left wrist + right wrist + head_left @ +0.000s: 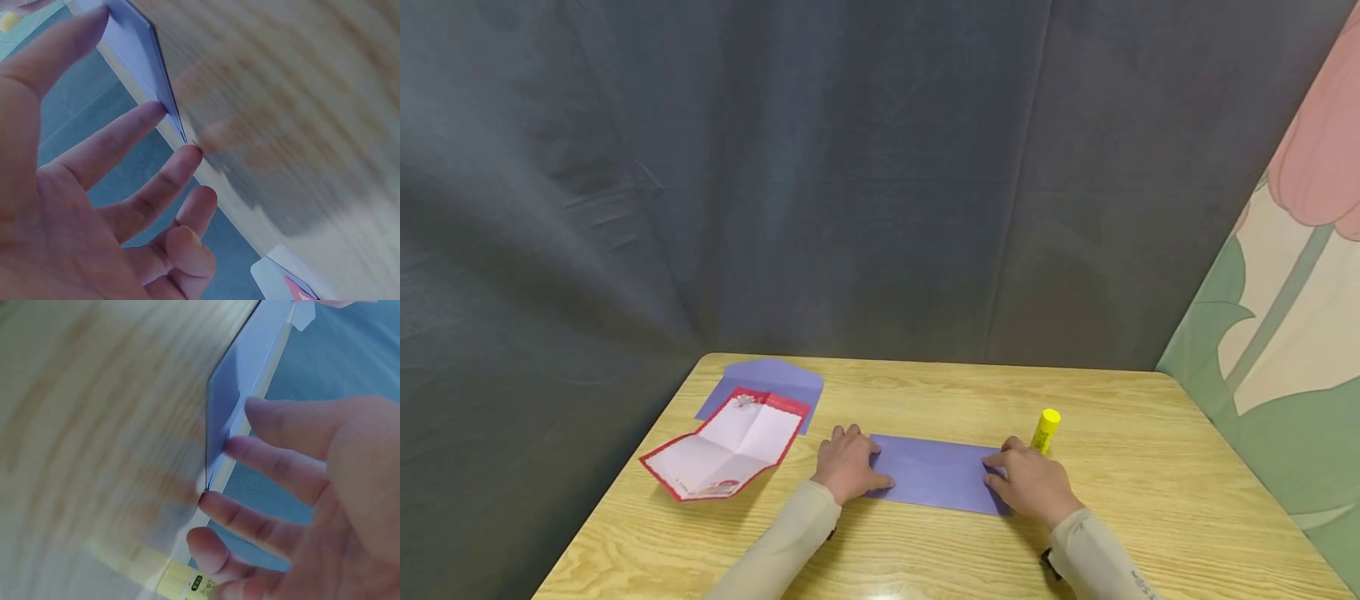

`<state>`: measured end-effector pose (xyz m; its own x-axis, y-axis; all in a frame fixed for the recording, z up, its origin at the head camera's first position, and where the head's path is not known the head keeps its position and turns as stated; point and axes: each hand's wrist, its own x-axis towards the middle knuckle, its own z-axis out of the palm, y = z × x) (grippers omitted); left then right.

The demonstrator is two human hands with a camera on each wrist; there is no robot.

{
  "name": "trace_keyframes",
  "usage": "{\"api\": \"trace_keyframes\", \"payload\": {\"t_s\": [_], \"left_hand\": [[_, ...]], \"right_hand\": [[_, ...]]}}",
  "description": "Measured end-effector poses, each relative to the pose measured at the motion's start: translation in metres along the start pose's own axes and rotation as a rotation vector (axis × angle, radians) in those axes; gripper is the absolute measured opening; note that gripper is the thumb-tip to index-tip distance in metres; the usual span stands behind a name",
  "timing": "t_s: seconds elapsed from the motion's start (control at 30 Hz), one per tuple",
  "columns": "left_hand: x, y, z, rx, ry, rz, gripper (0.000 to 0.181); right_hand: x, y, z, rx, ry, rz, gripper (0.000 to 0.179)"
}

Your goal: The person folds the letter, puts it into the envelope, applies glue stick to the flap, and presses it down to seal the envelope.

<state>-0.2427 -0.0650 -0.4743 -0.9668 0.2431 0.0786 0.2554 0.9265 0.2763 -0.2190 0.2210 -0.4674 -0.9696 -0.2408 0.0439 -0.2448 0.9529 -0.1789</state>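
Observation:
A flat purple envelope (932,475) lies lengthwise on the wooden table in front of me. At its left end, my left hand (846,462) rests with thumb and index finger spread on the paper. In the left wrist view, the other fingers of that hand stand off the edge of the envelope (134,53), the middle fingertip right at its corner. My right hand (1033,481) touches the right end with thumb and index fingertips. Its middle fingertip meets the corner of the envelope (240,369) in the right wrist view. Neither hand's fingers curl round anything.
A yellow glue stick (1046,429) stands just beyond my right hand. At the table's left lies a creased, red-bordered sheet (730,442), partly over a second purple envelope (767,372) with its flap out. A dark curtain (865,183) hangs behind the table (925,558).

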Motion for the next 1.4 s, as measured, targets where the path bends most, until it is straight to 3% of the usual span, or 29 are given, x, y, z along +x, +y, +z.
{"api": "trace_keyframes", "payload": {"t_s": [0.17,0.37,0.7,0.83,1.03,1.13,1.4], "left_hand": [[-0.001,-0.001,0.0,-0.015,0.004,-0.035,0.063],[-0.001,0.005,0.0,-0.029,0.005,-0.043,0.053],[-0.002,0.003,0.0,-0.048,0.013,-0.048,0.055],[-0.003,0.004,-0.001,-0.07,0.006,-0.05,0.052],[-0.007,0.005,-0.002,-0.057,-0.003,-0.06,0.049],[-0.007,0.006,-0.002,-0.042,0.005,-0.054,0.048],[-0.011,0.008,-0.003,-0.053,0.0,-0.042,0.048]], "right_hand": [[-0.001,0.003,0.002,0.005,-0.001,0.022,0.034],[-0.003,0.007,0.001,-0.011,0.019,0.085,0.039],[0.001,0.011,0.0,0.115,0.004,0.185,0.042],[-0.005,-0.012,0.0,0.127,0.084,0.108,0.034],[-0.022,-0.064,0.013,0.103,0.173,-0.15,0.018],[-0.026,-0.08,0.02,0.073,0.194,-0.234,0.013],[-0.012,-0.082,0.026,0.082,0.197,-0.22,0.014]]}}
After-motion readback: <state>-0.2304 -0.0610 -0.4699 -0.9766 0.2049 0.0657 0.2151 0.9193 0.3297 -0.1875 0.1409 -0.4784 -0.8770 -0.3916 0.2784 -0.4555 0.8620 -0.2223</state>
